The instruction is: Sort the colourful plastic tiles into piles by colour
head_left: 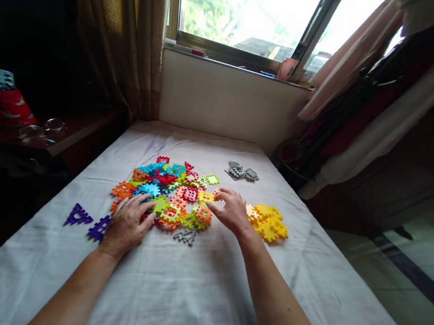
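Observation:
A mixed pile of notched plastic building pieces (160,203) in red, blue, orange, green and pink lies on the cloth-covered surface. My left hand (129,224) rests on the pile's near left edge, its fingers spread, beside a purple piece (99,229). At the pile's right side is my right hand (229,210), thumb and fingers apart, close to a yellow window-like piece (206,197). Whether it touches that piece I cannot tell. Right of this hand sits a group of yellow pieces (270,224). A grey triangular piece (185,235) lies at the near edge of the pile.
Several grey pieces (242,172) form a group farther back. Another purple piece (78,215) lies at the left. The pale sheet (182,297) covers the surface up to the wall under the window. Eyeglasses (41,130) rest on a dark side table; clothes (367,124) hang at right.

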The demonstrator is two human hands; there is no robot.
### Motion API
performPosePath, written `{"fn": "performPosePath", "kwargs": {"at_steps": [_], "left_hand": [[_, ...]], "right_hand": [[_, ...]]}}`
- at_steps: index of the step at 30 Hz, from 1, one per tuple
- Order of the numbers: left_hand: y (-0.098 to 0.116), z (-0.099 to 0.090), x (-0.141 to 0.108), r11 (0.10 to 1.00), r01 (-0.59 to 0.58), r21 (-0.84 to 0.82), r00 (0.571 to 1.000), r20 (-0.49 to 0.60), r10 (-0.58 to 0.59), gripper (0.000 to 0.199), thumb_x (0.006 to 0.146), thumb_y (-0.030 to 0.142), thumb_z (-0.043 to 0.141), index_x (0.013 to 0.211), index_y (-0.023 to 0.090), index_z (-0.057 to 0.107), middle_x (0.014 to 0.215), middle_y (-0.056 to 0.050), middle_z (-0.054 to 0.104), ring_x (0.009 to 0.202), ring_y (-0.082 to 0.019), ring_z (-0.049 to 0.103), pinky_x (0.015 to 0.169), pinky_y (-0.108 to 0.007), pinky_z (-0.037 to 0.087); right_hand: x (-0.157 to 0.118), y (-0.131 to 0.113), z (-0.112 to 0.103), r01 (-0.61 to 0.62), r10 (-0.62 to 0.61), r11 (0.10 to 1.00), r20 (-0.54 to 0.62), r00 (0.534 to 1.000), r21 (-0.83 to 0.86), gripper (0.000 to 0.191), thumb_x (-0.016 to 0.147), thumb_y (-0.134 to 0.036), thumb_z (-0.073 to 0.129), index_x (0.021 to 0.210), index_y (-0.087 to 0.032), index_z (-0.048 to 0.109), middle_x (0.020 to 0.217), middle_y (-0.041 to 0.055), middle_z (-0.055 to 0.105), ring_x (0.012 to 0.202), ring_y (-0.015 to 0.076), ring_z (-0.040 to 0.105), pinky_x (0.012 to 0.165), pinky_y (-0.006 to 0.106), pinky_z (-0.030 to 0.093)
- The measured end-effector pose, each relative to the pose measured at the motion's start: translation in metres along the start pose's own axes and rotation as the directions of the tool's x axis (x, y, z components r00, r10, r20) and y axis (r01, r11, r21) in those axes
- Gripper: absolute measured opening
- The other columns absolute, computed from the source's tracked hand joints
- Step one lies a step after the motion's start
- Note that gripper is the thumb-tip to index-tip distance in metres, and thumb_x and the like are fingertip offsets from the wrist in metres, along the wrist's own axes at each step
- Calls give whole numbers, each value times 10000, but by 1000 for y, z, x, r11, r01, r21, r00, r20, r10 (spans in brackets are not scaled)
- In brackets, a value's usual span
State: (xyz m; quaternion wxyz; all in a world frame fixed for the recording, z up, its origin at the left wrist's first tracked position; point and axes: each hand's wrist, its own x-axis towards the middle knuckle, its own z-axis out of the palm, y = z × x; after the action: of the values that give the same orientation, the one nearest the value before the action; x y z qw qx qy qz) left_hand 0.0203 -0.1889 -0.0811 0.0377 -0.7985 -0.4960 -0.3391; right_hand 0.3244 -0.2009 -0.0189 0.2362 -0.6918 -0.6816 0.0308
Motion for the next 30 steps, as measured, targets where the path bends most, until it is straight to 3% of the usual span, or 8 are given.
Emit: {"fn": "performPosePath", "kwargs": {"at_steps": [5, 8, 11, 13, 17, 25, 30], "left_hand": [[-2, 1, 0, 1000, -13, 8, 1000, -17, 13, 323, 890, 423, 490, 1051, 249, 710, 1264, -89, 665, 1156, -286, 607, 1026, -497, 439], [-2, 2, -1, 1000, -23, 5, 999, -26, 23, 328, 898, 433, 484, 1056, 248, 705, 1261, -89, 665, 1158, -282, 607, 1033, -494, 436], [-3, 3, -1, 999, -44, 7, 998, -42, 44, 342, 906, 444, 476, 1061, 240, 703, 1253, -94, 667, 1149, -285, 613, 1025, -497, 442], [-2, 2, -1, 998, -57, 15, 997, -49, 58, 344, 909, 447, 472, 1056, 241, 704, 1241, -94, 673, 1138, -285, 618, 1012, -492, 452], [-2, 1, -1, 998, -58, 17, 997, -56, 59, 330, 907, 444, 476, 1037, 248, 707, 1234, -88, 676, 1138, -284, 617, 1017, -486, 449], [-1, -1, -3, 1000, -17, 14, 1000, -14, 17, 306, 900, 426, 493, 1058, 266, 699, 1263, -80, 670, 1156, -283, 610, 1039, -502, 434], [3, -1, 0, 999, 16, -34, 1000, -17, -16, 302, 890, 423, 508, 1053, 260, 704, 1246, -80, 679, 1148, -286, 618, 1036, -507, 441]], "right_hand": [[-38, 64, -11, -262, 199, 934, -255, 946, -241, 259, 814, -428, 664, 933, -209, 735, 1325, 134, 609, 1275, 328, 465, 1035, 488, 349], [-59, 89, -9, -362, 283, 882, -275, 919, -302, 393, 832, -478, 628, 1092, -193, 700, 1361, 151, 573, 1300, 326, 433, 1029, 475, 354], [-67, 88, -1, -379, 294, 848, -265, 918, -370, 674, 830, -571, 607, 1387, -201, 529, 1487, 176, 443, 1380, 341, 346, 1065, 534, 307], [-64, 82, 6, -362, 291, 837, -225, 930, -410, 725, 837, -614, 577, 1458, -262, 454, 1555, 156, 350, 1426, 358, 270, 1077, 608, 250], [-45, 81, 11, -398, 374, 819, -141, 916, -412, 569, 892, -594, 490, 1405, -348, 522, 1555, 117, 361, 1430, 374, 246, 1052, 703, 197], [0, 118, 13, -347, 301, 860, -178, 937, -373, 500, 906, -523, 474, 1338, -298, 590, 1450, 141, 490, 1306, 354, 403, 1043, 703, 207], [21, 131, 17, -352, 288, 864, -218, 932, -359, 550, 909, -518, 462, 1372, -232, 539, 1424, 145, 516, 1294, 327, 411, 1082, 672, 181]]}}
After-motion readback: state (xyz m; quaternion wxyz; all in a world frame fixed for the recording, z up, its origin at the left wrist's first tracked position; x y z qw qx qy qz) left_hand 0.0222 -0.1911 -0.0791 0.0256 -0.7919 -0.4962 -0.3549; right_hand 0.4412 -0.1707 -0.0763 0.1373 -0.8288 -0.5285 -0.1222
